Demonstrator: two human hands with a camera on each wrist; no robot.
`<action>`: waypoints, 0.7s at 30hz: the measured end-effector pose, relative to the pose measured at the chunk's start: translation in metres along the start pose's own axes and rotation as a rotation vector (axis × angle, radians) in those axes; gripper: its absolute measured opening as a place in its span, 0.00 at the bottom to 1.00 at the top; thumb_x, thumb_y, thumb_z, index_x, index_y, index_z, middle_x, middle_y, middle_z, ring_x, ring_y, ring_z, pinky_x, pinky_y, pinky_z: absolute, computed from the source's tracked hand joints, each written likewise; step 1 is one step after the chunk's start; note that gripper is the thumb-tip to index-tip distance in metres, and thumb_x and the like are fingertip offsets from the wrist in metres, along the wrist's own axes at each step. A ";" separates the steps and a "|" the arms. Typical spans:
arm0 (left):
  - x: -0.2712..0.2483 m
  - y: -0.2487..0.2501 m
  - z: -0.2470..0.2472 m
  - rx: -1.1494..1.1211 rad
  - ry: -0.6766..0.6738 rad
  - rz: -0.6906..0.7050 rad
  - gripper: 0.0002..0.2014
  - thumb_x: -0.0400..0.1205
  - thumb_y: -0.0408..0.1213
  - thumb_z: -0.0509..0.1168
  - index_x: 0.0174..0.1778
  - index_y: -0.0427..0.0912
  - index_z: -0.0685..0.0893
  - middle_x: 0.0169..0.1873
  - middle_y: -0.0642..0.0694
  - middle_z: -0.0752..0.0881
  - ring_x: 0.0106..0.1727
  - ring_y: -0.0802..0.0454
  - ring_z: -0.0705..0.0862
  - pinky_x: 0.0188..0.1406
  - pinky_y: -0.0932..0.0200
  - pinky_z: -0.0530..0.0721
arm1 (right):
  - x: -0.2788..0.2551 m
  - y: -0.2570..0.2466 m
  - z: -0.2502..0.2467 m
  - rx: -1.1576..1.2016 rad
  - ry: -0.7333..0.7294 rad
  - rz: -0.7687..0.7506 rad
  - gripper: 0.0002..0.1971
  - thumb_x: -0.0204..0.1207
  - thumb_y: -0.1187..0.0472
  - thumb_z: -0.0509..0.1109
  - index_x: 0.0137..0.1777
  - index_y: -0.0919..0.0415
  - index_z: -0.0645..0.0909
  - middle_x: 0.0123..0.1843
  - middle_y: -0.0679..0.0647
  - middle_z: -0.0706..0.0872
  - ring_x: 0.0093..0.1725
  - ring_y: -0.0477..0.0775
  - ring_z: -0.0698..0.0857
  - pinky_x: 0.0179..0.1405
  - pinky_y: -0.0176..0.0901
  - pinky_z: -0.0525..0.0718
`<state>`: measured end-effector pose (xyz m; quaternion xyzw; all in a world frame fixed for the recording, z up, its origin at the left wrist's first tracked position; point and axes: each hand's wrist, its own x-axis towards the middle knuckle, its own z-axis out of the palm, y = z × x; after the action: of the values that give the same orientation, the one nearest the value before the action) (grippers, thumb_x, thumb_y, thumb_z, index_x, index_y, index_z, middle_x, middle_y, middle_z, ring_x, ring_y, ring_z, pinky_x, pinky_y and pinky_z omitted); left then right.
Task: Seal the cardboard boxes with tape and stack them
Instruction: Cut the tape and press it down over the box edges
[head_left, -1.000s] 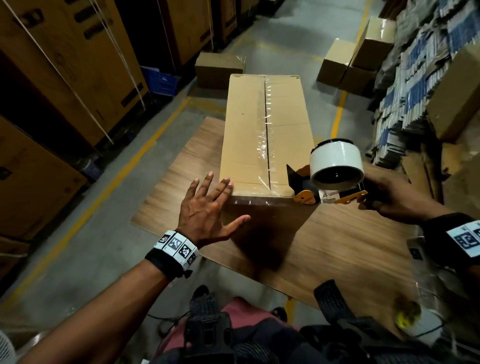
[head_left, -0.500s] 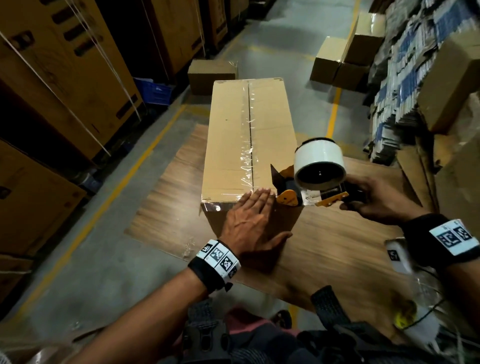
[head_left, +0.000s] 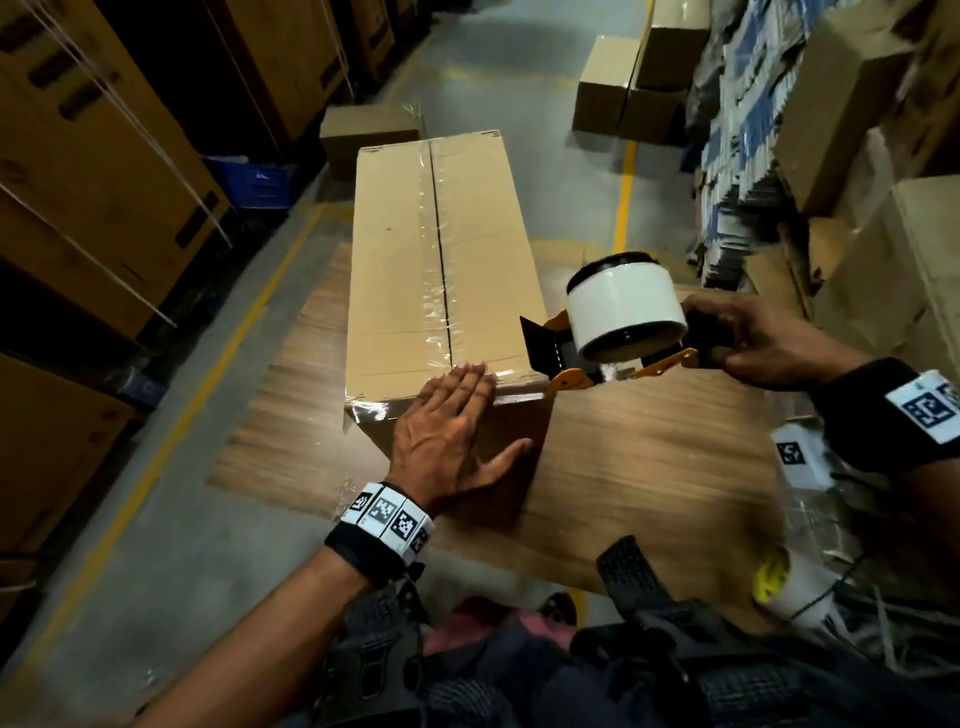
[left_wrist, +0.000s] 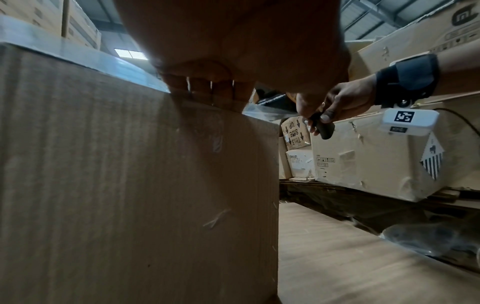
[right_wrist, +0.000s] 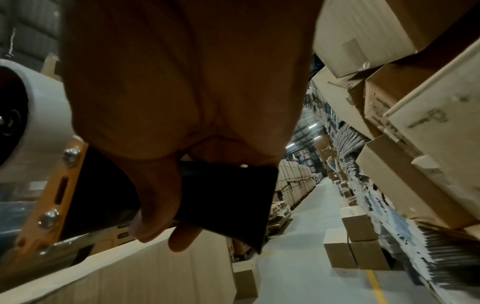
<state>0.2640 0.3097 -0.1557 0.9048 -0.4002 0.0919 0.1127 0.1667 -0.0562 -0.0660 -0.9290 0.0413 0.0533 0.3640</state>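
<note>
Warehouse aisle floor (head_left: 156, 571) lies open on the left of the wooden counter (head_left: 649, 467), while stacked cartons crowd its right edge. One long cardboard box (head_left: 395, 270) stands lengthwise on the counter, its far end overhanging. At its near top edge the left hand (head_left: 447, 436) presses flat with straight fingers, and the right hand (head_left: 753, 343) grips the tape dispenser (head_left: 623, 322) just beside the box's near right corner.

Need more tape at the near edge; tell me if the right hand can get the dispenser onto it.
Probably yes: the right hand holds the tape dispenser beside the box; only the left hand covers that edge.
</note>
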 end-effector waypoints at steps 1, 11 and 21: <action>0.000 0.001 0.000 0.000 0.003 -0.003 0.44 0.80 0.74 0.62 0.82 0.41 0.80 0.81 0.43 0.78 0.83 0.48 0.76 0.83 0.46 0.74 | -0.004 0.004 -0.004 0.003 0.000 0.008 0.22 0.74 0.74 0.80 0.60 0.48 0.85 0.53 0.51 0.91 0.58 0.58 0.90 0.61 0.64 0.88; 0.002 0.003 -0.001 0.017 -0.026 -0.027 0.44 0.81 0.75 0.59 0.83 0.43 0.78 0.83 0.46 0.77 0.85 0.50 0.73 0.85 0.49 0.70 | -0.032 0.037 -0.036 0.005 0.070 0.151 0.24 0.72 0.81 0.78 0.60 0.54 0.85 0.54 0.42 0.93 0.49 0.24 0.86 0.49 0.21 0.79; 0.003 0.006 -0.002 -0.001 -0.021 -0.042 0.44 0.81 0.74 0.60 0.82 0.43 0.80 0.82 0.45 0.78 0.84 0.49 0.74 0.86 0.48 0.70 | -0.006 0.062 0.042 -0.013 -0.141 0.226 0.25 0.73 0.83 0.69 0.57 0.50 0.85 0.48 0.45 0.92 0.45 0.37 0.88 0.42 0.22 0.80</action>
<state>0.2617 0.3040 -0.1518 0.9139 -0.3824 0.0799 0.1106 0.1502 -0.0729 -0.1376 -0.9146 0.1198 0.1592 0.3518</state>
